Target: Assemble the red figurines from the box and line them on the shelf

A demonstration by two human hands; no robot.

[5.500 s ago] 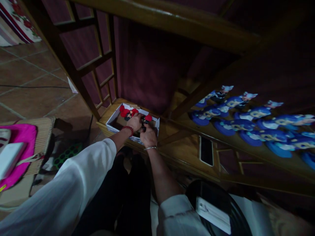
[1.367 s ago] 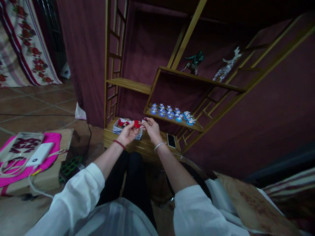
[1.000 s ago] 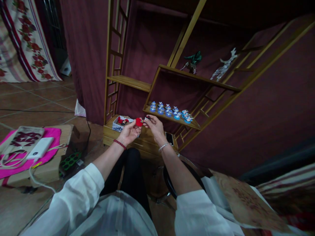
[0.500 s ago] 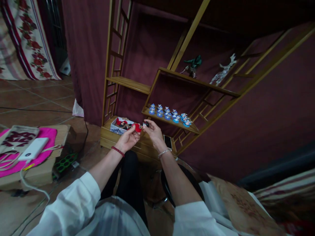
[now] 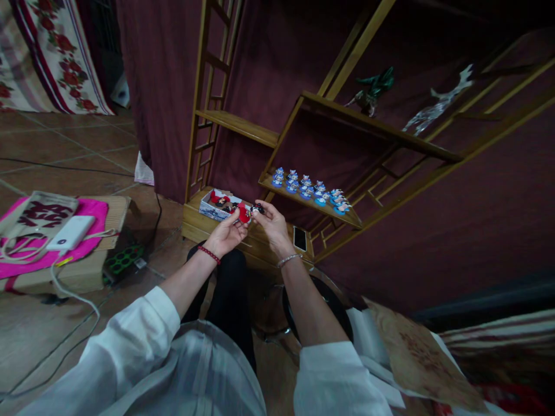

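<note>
I hold the figure (image 5: 245, 215) near the open box (image 5: 207, 208): left hand (image 5: 227, 236) pinches its red end, right hand (image 5: 274, 226) grips the dark end. Light pressure with both ends supported looks best.

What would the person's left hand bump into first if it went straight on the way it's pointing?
Past the small red-and-black figure it holds, the left hand would most likely meet the right hand, at the figure's black end, though depth is unclear.
</note>
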